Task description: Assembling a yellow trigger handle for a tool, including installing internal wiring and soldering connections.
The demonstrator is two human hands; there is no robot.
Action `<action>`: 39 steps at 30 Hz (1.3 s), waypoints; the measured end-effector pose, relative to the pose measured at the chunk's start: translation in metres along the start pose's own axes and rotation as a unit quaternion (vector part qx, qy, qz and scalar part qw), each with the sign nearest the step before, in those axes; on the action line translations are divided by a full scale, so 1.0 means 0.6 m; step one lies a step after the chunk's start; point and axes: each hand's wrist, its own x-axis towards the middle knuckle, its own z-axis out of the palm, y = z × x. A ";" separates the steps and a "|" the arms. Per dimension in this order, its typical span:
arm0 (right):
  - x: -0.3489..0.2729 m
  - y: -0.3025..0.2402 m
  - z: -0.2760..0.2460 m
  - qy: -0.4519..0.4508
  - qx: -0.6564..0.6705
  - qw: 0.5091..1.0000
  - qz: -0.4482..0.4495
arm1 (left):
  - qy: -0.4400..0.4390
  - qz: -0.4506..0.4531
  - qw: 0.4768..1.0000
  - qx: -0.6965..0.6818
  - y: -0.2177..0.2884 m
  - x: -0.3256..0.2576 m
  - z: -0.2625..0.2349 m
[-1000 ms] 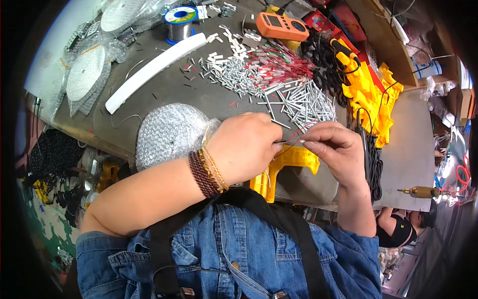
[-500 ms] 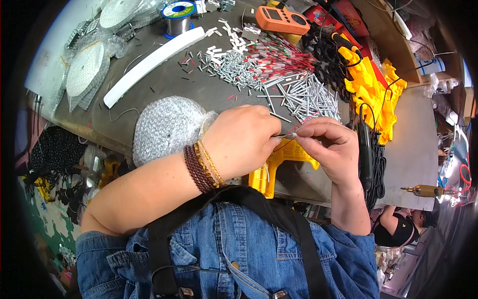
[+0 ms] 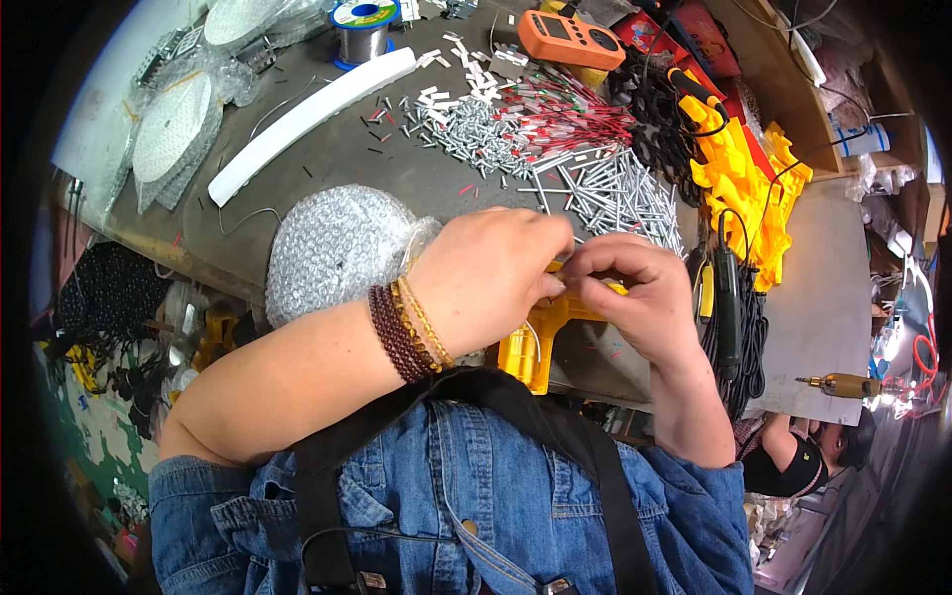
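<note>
Hands together at the near edge of the workbench (image 3: pixel 327 159), fingertips meeting over a yellow plastic housing (image 3: pixel 531 342) that sits just under them and hangs a little past the bench edge. From my remote seat I read the left hand (image 3: pixel 491 278) as curled down from above, knuckles up, beaded bracelets (image 3: pixel 412 332) on the wrist, while the right hand (image 3: pixel 635 297) pinches in from the other side; both close on something small at the top of the housing, but the fingers cover it and I cannot tell what it is, perhaps a thin white wire (image 3: pixel 535 342) that loops down the housing's face. My judgement: the step in hand is seating or threading a small part into the housing, and the next move calls for a steady pinch and fine alignment, since the contact point is hidden from my view. Just beyond the hands lies a loose heap of silver metal pins (image 3: pixel 615 193), and beyond that a bundle of red-sleeved leads (image 3: pixel 565 109). To the left, touching the left wrist area, a round bubble-wrap bundle (image 3: pixel 332 248). Further off: a white foam strip (image 3: pixel 307 114), a solder spool (image 3: pixel 362 25), an orange meter (image 3: pixel 570 35), a stack of yellow plastic parts (image 3: pixel 744 183) at the right, black cables (image 3: pixel 729 327) draped beside the right hand.
</note>
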 end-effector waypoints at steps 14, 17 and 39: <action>-0.014 -0.004 0.009 0.052 -0.139 0.989 -0.006 | -0.039 0.071 0.990 0.118 0.002 0.000 -0.007; -0.018 0.000 0.001 0.071 -0.158 0.985 -0.022 | -0.005 0.063 0.983 0.173 0.010 -0.003 -0.011; -0.111 -0.007 -0.004 0.050 -0.417 0.857 -0.299 | -0.051 0.189 0.979 0.053 0.002 -0.037 -0.016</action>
